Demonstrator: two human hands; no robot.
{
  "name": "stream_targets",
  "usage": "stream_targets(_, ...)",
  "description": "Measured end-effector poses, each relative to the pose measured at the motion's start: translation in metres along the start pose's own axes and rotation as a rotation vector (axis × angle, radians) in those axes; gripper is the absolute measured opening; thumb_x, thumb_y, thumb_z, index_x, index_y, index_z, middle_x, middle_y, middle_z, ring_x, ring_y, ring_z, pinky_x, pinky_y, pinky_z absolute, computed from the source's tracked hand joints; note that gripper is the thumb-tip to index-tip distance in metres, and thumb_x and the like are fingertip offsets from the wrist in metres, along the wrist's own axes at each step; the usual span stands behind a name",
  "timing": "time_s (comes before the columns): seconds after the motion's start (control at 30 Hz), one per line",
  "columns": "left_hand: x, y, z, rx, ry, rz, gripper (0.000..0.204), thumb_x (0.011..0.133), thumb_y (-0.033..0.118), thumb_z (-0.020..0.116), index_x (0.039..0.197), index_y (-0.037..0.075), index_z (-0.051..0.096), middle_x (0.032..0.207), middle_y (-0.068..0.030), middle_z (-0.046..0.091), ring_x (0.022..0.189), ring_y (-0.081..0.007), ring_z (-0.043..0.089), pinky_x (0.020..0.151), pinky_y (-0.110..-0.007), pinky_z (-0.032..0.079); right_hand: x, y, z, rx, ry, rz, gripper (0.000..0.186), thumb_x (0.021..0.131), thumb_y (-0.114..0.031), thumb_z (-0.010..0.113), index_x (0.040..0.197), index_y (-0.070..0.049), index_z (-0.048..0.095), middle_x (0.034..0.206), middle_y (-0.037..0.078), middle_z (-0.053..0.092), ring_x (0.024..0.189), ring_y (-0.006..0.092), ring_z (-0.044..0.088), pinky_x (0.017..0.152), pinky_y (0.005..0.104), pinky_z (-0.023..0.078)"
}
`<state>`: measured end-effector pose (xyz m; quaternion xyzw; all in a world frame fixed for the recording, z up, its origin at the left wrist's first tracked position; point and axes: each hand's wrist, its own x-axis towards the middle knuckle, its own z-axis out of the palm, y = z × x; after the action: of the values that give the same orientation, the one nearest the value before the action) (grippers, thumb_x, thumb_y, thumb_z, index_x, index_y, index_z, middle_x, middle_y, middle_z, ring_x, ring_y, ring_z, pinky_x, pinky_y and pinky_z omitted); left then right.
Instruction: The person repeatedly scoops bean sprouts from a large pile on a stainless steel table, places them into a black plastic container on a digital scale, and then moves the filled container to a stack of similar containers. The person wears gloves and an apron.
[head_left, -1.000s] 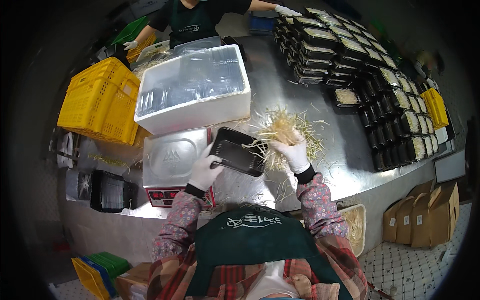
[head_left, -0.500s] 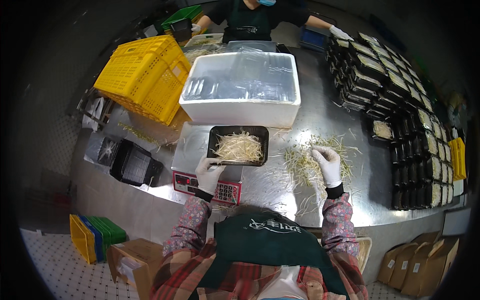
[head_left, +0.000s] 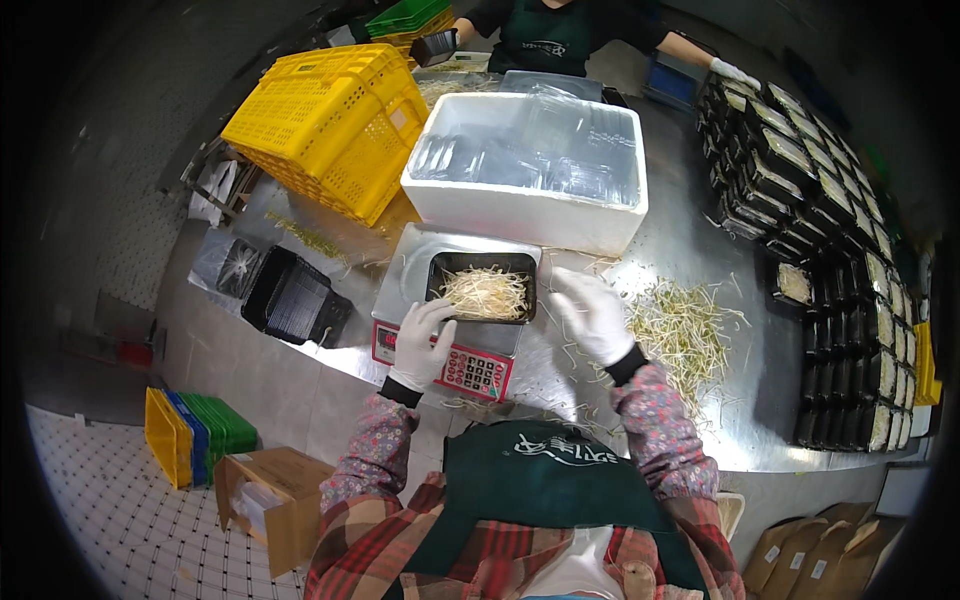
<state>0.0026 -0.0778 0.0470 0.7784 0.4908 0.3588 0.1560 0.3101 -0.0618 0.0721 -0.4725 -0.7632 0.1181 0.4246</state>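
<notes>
A black plastic tray (head_left: pixel 437 270) of pale bean sprouts (head_left: pixel 488 293) rests on the steel platform of a red-fronted digital scale (head_left: pixel 404 272). My left hand (head_left: pixel 421 348), in a white glove, is open at the tray's near left corner with its fingers apart; whether a fingertip touches the rim I cannot tell. Just right of the tray, my gloved right hand (head_left: pixel 597 316) is open and holds nothing, its fingers pointing toward the scale. Beside that hand a loose heap of sprouts (head_left: pixel 692 328) lies on the steel table (head_left: pixel 640 275).
Behind the scale stands a white foam box (head_left: pixel 520 222) with clear plastic inside. Yellow crates (head_left: pixel 318 120) are at the left, nested black trays (head_left: pixel 292 297) nearer. Filled trays (head_left: pixel 845 330) are stacked at the right. Across the table a co-worker (head_left: pixel 545 38) holds a black tray.
The sprout tray now sits on the scale, and my left hand has let go of it. My right hand has moved left from the heap to the tray's side, its fingers spreading.
</notes>
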Motion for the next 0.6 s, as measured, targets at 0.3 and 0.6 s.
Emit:
stream_targets(0.3,0.01,-0.023,0.029,0.334,-0.101,0.088,0.023,0.091,0.025,0.061,0.107,0.008,0.065,0.114,-0.0088,0.067,0.117,-0.0275,0.058,0.113,-0.051,0.027,0.042,-0.024,0.105,-0.08,-0.437,-0.125,0.048,0.097,-0.045,0.048,0.119,-0.004,0.058,0.119,0.021,0.058,0.117,0.0405,0.052,0.102,0.0496,0.038)
stream_targets(0.6,-0.056,-0.063,-0.032,-0.094,0.635,-0.387,0.047,0.095,0.012,0.058,0.138,-0.001,0.046,0.141,-0.0169,0.048,0.134,-0.0303,0.043,0.113,-0.04,0.03,-0.007,0.133,0.015,0.042,-0.078,0.619,0.044,0.088,-0.033,0.067,0.124,-0.009,0.063,0.128,0.016,0.061,0.118,0.03,0.058,0.098,0.0382,0.047)
